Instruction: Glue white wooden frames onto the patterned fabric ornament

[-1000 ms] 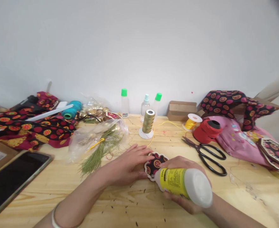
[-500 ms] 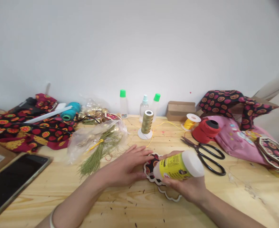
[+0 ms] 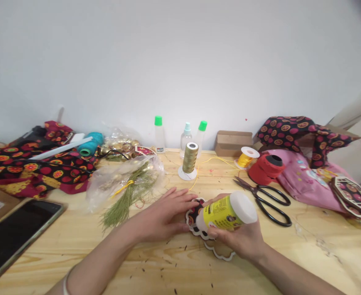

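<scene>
My left hand (image 3: 163, 215) lies flat on the wooden table, fingers stretched out, pressing the left edge of a small scalloped wooden piece covered in dark patterned fabric (image 3: 195, 213). My right hand (image 3: 240, 237) is wrapped round a white glue bottle with a yellow label (image 3: 226, 212), tipped so its nozzle points down-left at the patterned piece. A plain white scalloped frame (image 3: 220, 250) pokes out beneath my right hand.
Black scissors (image 3: 268, 196), a gold thread cone (image 3: 190, 157), a yellow cord spool (image 3: 248, 157) and red tape roll (image 3: 266, 169) lie behind. A bagged tassel (image 3: 125, 184) and patterned cloth (image 3: 35, 170) are left, a phone (image 3: 14, 235) near left, pink cloth (image 3: 309, 180) right.
My right hand has swung the glue bottle up and leftward, so its nozzle now sits over the patterned piece and the white frame shows below. My left hand has stayed put.
</scene>
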Motion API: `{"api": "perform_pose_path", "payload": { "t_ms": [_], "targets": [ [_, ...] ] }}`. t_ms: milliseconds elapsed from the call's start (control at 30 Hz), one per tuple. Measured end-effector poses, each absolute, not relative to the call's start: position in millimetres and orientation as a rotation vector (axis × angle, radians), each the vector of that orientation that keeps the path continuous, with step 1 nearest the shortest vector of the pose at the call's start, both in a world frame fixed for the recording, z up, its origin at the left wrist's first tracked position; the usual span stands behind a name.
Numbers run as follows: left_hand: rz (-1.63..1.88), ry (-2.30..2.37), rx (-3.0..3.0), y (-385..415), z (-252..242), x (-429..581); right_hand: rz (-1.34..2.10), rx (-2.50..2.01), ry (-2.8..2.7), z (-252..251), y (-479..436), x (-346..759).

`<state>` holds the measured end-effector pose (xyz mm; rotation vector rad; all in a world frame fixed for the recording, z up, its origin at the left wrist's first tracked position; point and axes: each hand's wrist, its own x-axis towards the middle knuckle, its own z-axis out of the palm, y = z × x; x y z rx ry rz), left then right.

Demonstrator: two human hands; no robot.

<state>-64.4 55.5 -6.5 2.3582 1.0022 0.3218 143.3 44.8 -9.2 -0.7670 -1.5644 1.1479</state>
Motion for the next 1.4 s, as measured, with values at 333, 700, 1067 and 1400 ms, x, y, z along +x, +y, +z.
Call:
{"api": "perform_pose_path", "payload": {
  "t_ms": [333,700,1067,1400],
  "targets": [
    [0.308,1.023,2.344,57.3,-10.8,-65.3,1.167,-0.93,-1.52,-15.2,49.0,154.3],
    [0.337,1.035,2.26,55.2,-8.0,-68.0,1.546,-0.926,-0.971,29.1,55.1,170.4],
    [0.491,1.194,2.214,54.3,-6.2,-68.3,2.216,-0.747,-0.363,23.0,10.7,238.6],
    [0.692,1.245,2.3,56.3,-8.2,-68.3,2.378,-0.958,-0.12,23.0,50.2,235.6]
  ]
}}
